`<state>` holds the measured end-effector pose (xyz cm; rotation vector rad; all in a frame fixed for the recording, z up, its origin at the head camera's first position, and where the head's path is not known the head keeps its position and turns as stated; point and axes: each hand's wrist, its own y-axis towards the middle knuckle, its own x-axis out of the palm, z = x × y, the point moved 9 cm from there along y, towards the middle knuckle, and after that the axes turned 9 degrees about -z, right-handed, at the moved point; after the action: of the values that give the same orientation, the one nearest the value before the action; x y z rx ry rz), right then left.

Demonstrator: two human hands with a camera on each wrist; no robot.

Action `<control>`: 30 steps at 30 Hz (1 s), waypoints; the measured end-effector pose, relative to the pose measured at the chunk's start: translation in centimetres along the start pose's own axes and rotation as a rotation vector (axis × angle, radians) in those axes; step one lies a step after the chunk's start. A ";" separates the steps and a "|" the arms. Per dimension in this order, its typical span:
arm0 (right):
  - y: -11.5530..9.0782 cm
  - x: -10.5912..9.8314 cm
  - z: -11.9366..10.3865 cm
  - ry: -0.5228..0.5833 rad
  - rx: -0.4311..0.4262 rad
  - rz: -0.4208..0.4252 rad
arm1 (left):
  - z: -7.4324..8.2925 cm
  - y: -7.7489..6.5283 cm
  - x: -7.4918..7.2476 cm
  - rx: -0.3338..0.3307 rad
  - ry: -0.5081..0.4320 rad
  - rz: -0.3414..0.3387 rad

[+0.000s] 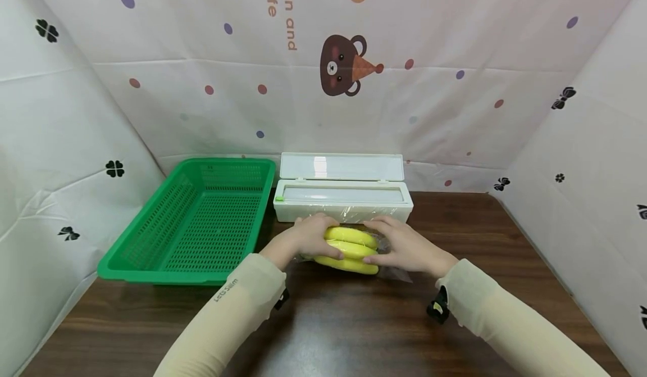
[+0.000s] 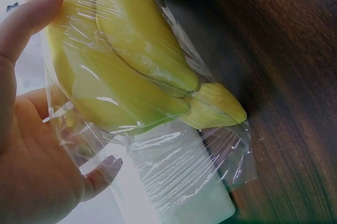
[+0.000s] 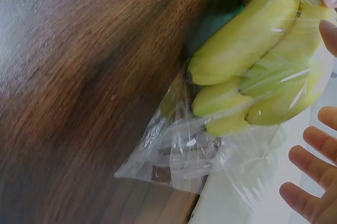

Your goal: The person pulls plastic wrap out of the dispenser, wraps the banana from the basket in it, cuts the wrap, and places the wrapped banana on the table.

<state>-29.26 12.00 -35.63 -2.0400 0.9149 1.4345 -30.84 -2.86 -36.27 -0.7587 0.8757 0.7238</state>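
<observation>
The left hand [image 1: 312,236] and right hand [image 1: 406,246], fingers relaxed and parted, cup the banana bunch [image 1: 352,249] toward the table's [image 1: 328,321] far edge, so loose clear film [image 3: 174,153] could peel away.

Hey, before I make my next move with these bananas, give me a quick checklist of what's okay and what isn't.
1. Film over the bananas: ok, it covers their visible sides in both wrist views.
2. Film ends tucked in: not ok, loose film sticks out past the bananas at each end.
3. Left grip on the bunch: ok, its thumb is against the wrapped fruit.
4. Right grip firm: cannot tell, fingers look spread.
5. Film free of the white box: cannot tell.
6. Box lid closed: not ok, it's up.
</observation>
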 end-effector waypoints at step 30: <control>-0.5 -1.7 6.1 -0.030 0.157 0.083 | -0.4 -0.3 0.0 -0.023 0.014 0.018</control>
<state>-33.05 17.10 -36.03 -1.8809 1.0760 1.3853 -30.78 -3.30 -36.38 -0.7777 0.8894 0.7465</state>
